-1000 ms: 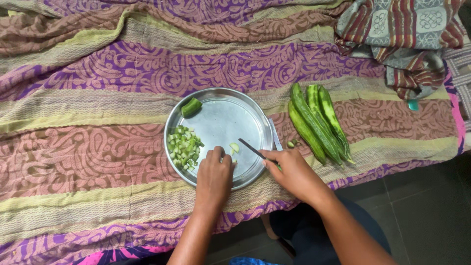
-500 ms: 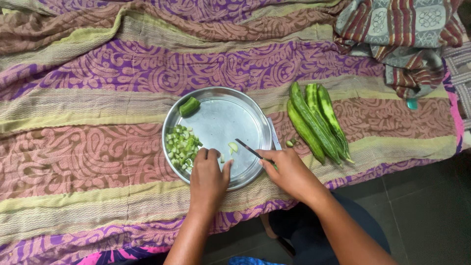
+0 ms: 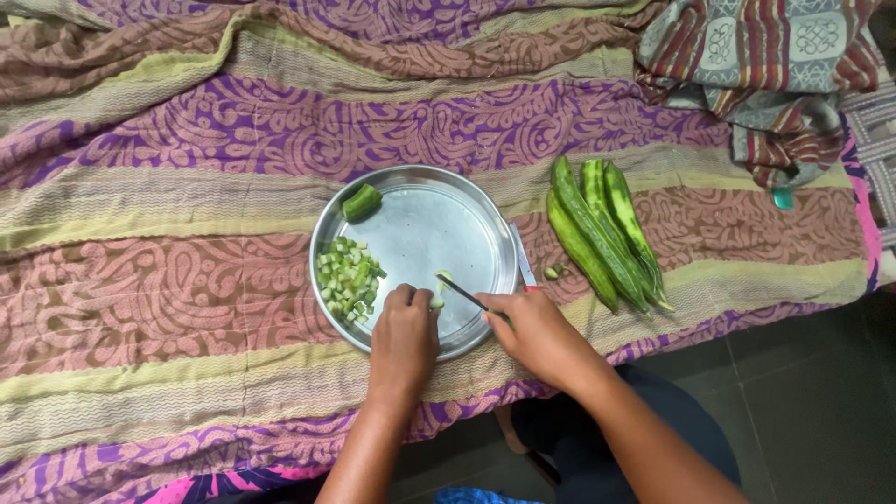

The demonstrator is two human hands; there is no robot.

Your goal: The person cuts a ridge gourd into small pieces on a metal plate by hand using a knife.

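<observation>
**Two hands, one small piece left to cut**

Head view: left hand pinches a small green gourd piece on the steel plate, fingers curled together. Right hand is closed around a knife. Chopped bits lie heaped at the plate's left, whole ridge gourds on the patterned cloth. Fingertips are best tucked clear of the blade.

Silver round plate, pale green chopped pieces at its left, dark green ridged gourds at right, purple, pink and yellow-green patterned cloth, striped brown-grey cloth upper right
</observation>
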